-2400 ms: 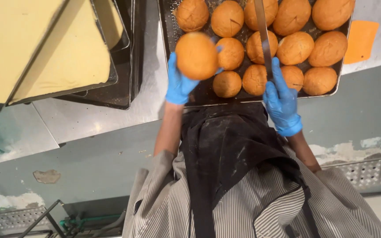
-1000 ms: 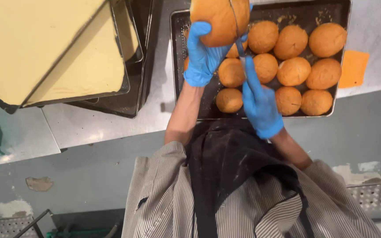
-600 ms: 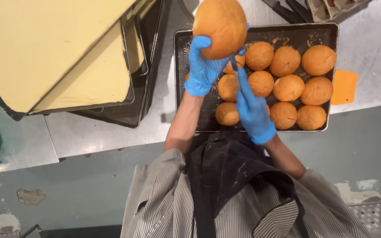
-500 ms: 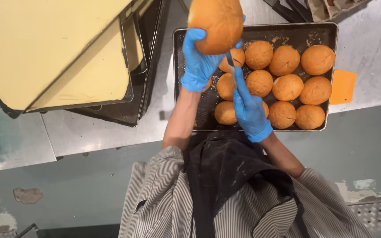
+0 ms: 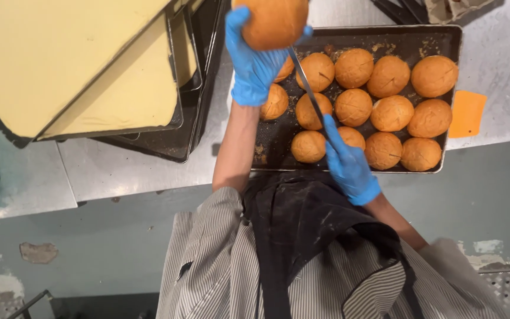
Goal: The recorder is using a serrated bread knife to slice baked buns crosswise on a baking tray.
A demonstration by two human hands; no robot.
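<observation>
**Knife meets lifted bun**

Left hand (image 5: 254, 65), blue glove, fingers curled around a bun (image 5: 271, 21), held raised above the tray's (image 5: 453, 35) near-left corner. Right hand (image 5: 348, 165) fisted on a knife (image 5: 306, 85); handle hidden in the grip. Blade runs long and slim, up-left from right hand to the bun's underside, tip at the bun. Remaining buns (image 5: 385, 112) sit in rows on the tray. Orange scraper (image 5: 466, 113) lies right of it, yellow boards (image 5: 72, 65) left.

- Left of the baking tray (image 5: 453, 35), stacked dark trays (image 5: 199, 77) block the steel counter (image 5: 119, 171).
- Right of it, only a flat orange scraper (image 5: 466, 113) lies there.
- Buns (image 5: 392, 112) crowd its bed.
- Beyond its far edge, probably clutter.
</observation>
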